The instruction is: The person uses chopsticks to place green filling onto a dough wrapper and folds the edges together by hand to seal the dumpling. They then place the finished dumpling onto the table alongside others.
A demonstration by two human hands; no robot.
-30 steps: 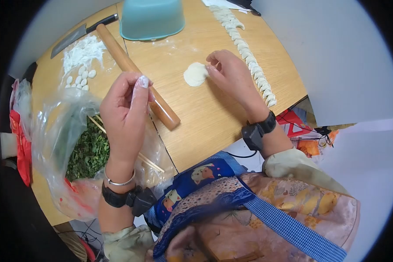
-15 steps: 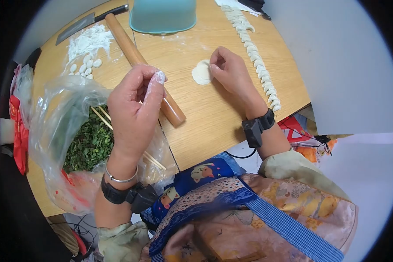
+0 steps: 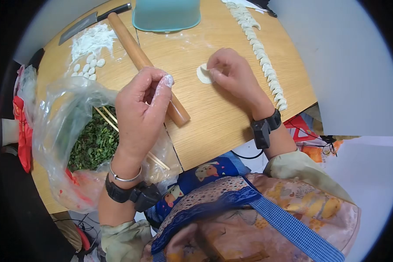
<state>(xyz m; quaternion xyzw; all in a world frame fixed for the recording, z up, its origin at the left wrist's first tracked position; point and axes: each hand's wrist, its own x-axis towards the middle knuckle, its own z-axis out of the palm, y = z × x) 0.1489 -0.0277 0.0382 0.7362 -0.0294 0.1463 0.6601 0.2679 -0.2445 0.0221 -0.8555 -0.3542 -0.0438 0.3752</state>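
Note:
My right hand (image 3: pixel 233 76) is over a round white dumpling wrapper (image 3: pixel 202 74) on the table, its thumb and fingertips pinching the wrapper's right edge. The hand covers part of the wrapper. Nearer the middle, my left hand (image 3: pixel 145 98) is raised in front of a wooden rolling pin (image 3: pixel 131 43), fingers curled and thumb pressed to them. Flour whitens that thumb. Whether anything is inside the left fingers is hidden. Below and left of this hand, a clear plastic bag (image 3: pixel 52 109) holds chopped greens (image 3: pixel 94 146) with chopsticks (image 3: pixel 105 119) in it.
A row of folded dumplings (image 3: pixel 263 59) runs along the right side of the wooden table (image 3: pixel 209 126). At the back stand a teal container (image 3: pixel 166 17) and a cleaver (image 3: pixel 78 28). Several dough pieces (image 3: pixel 91 63) lie by a flour heap (image 3: pixel 94 41).
My right hand's fingers have shifted further over the wrapper, hiding more of it. My left hand keeps its curled shape. The whole view has slid slightly.

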